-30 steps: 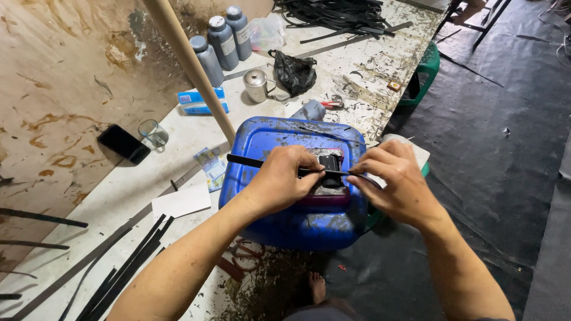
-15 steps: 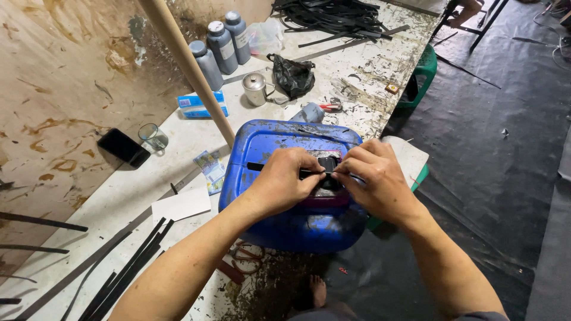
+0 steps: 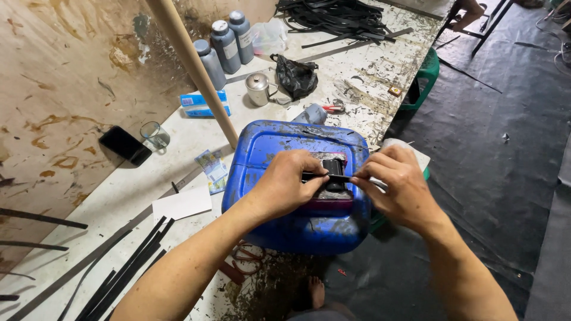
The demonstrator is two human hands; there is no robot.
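A blue plastic jerry can lies on its side at the table's edge, with a small black device resting on top of it. My left hand and my right hand both pinch a thin black strip laid across that device. The left fingers grip the strip's left part, the right fingertips hold its right end. Most of the strip is hidden under my left hand.
A wooden pole leans across the paint-stained table. Nearby are three grey bottles, a metal cup, a black bag, a black phone, a glass, white paper and several black strips.
The long part of the strip that stuck out left of my left hand is no longer seen. Both hands have drawn closer together over the black device.
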